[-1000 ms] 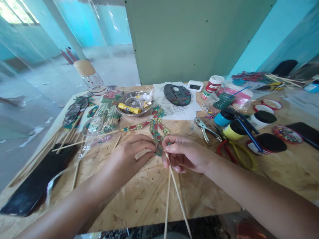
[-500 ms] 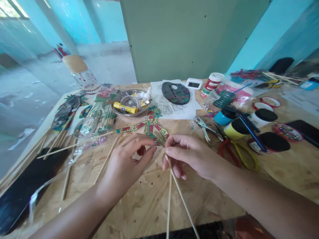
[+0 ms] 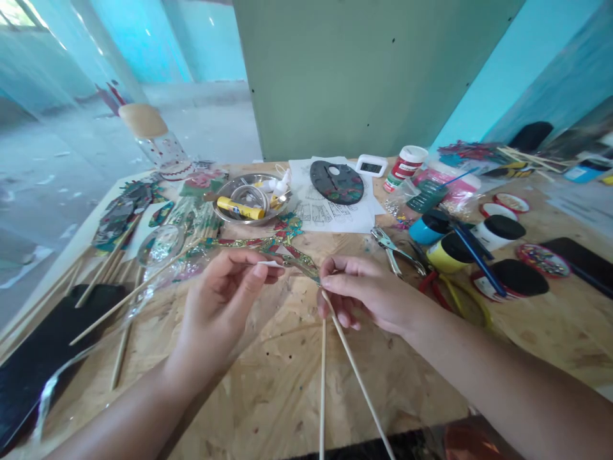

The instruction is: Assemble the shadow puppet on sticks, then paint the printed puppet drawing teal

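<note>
A flat jointed paper puppet [image 3: 287,237], patterned in red, green and yellow, lies beyond my hands on the table. My left hand [image 3: 239,281] is closed in a pinch on a small white piece [image 3: 268,264]; I cannot tell whether it is part of the puppet. My right hand [image 3: 357,291] pinches the end of one puppet limb, where a thin wooden stick [image 3: 357,370] meets it. That stick slants toward the table's front edge, beside a second wooden stick [image 3: 322,383]. The fingers partly hide the joint. Another stick [image 3: 134,291] runs left from the puppet's far arm.
A metal bowl [image 3: 225,190] with a yellow glue stick [image 3: 240,208] stands behind the puppet. Pliers-like punch [image 3: 390,249], paint jars [image 3: 510,278] and red-and-yellow handles [image 3: 462,300] lie right. Bagged sticks [image 3: 194,214] and a black case [image 3: 52,358] lie left. Papers [image 3: 311,214] carry a dark palette [image 3: 336,182].
My left hand has moved left and turned, showing the white piece in its pinch. The puppet has shifted slightly left. My right hand keeps its pinch in nearly the same place.
</note>
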The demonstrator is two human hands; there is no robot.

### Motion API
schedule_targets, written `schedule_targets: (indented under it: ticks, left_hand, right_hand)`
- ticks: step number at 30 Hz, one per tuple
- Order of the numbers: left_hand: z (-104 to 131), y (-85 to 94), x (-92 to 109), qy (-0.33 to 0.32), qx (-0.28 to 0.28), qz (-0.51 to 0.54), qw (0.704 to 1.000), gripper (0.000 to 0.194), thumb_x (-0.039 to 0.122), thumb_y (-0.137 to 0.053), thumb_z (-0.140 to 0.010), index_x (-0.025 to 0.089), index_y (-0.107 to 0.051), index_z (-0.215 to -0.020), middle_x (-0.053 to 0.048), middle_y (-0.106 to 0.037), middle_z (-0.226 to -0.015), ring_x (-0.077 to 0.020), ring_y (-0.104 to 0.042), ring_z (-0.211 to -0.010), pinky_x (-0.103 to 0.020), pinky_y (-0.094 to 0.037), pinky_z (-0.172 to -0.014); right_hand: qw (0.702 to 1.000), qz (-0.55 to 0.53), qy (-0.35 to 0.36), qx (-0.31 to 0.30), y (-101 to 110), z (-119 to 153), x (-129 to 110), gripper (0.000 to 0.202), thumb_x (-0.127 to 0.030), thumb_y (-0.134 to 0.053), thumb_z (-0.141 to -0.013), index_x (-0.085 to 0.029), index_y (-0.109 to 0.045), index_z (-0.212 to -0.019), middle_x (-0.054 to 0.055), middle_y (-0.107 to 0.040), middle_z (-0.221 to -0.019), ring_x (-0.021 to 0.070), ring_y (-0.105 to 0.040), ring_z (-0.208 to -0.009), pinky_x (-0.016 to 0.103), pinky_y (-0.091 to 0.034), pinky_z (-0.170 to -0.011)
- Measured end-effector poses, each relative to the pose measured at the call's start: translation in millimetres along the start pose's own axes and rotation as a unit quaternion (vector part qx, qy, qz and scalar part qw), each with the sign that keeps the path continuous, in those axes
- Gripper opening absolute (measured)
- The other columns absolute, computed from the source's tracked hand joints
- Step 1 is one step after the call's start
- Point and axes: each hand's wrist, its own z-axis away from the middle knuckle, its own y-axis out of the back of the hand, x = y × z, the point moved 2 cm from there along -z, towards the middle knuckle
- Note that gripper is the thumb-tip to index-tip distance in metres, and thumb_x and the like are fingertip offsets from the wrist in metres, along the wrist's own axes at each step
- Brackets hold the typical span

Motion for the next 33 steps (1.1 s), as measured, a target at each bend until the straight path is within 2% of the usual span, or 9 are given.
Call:
schedule_targets:
  ticks: [2,4,9,14,22,33]
  left_hand:
    - [0,3.2,-2,-0.008,0.015,-0.005,1.000,0.005,0.027,-0.057,-0.093,0.023,-0.059,-0.095,0.001,-0.074,-0.086,-0.0109,-0.072,-0.078,-0.025,-0.062,-0.075]
    - [1,4.2,-3,-0.042,0.013,-0.062,0.997,0.004,0.026,-0.060,-0.092,0.024,-0.060,-0.095,0.001,-0.074,-0.089,-0.0111,-0.072,-0.081,-0.025,-0.061,-0.076]
    - [7,-2.8,-2,-0.172,-0.056,-0.243,0.953,0.009,0.019,-0.064,-0.088,0.025,-0.064,-0.095,0.003,-0.074,-0.092,-0.0087,-0.069,-0.084,-0.023,-0.056,-0.077]
    - [11,-7.5,-2,-0.240,-0.090,-0.247,0.935,0.014,0.013,-0.064,-0.088,0.023,-0.064,-0.098,0.003,-0.074,-0.095,-0.0077,-0.069,-0.091,-0.020,-0.054,-0.081]
    - [13,-9.6,-5,-0.238,-0.117,-0.250,0.931,0.021,0.010,-0.064,-0.086,0.024,-0.062,-0.102,0.002,-0.073,-0.103,-0.0083,-0.068,-0.097,-0.021,-0.055,-0.083]
    - [14,-13.3,0,-0.223,-0.113,-0.276,0.928,0.011,0.016,-0.064,-0.088,0.024,-0.063,-0.095,0.005,-0.074,-0.089,-0.0074,-0.068,-0.080,-0.020,-0.053,-0.071]
  right_hand:
    - [1.000,-0.001,0.002,0.004,0,1,-1,0.020,-0.031,-0.066,-0.082,-0.020,-0.050,-0.078,0.001,-0.072,-0.064,0.0066,-0.055,-0.040,0.012,-0.038,-0.033]
    - [1.000,0.002,0.004,-0.002,-2,4,-3,0.020,-0.031,-0.066,-0.082,-0.019,-0.050,-0.078,0.001,-0.072,-0.064,0.0063,-0.054,-0.039,0.012,-0.038,-0.033]
    - [0.997,0.057,0.014,-0.048,-15,10,-1,0.016,-0.029,-0.062,-0.086,-0.018,-0.051,-0.080,0.001,-0.071,-0.067,0.0045,-0.053,-0.041,0.012,-0.040,-0.037]
    - [0.993,0.113,0.027,-0.012,-20,11,3,0.013,-0.027,-0.060,-0.087,-0.018,-0.051,-0.081,0.001,-0.069,-0.067,0.0045,-0.052,-0.042,0.013,-0.039,-0.038]
    - [0.977,0.197,0.065,0.042,-21,14,0,0.011,-0.023,-0.058,-0.089,-0.019,-0.051,-0.082,0.000,-0.067,-0.070,0.0064,-0.054,-0.049,0.015,-0.041,-0.042]
    - [0.941,0.295,0.144,0.083,-24,18,-5,0.010,-0.020,-0.055,-0.089,-0.021,-0.051,-0.080,-0.003,-0.062,-0.066,0.0083,-0.054,-0.054,0.020,-0.041,-0.050]
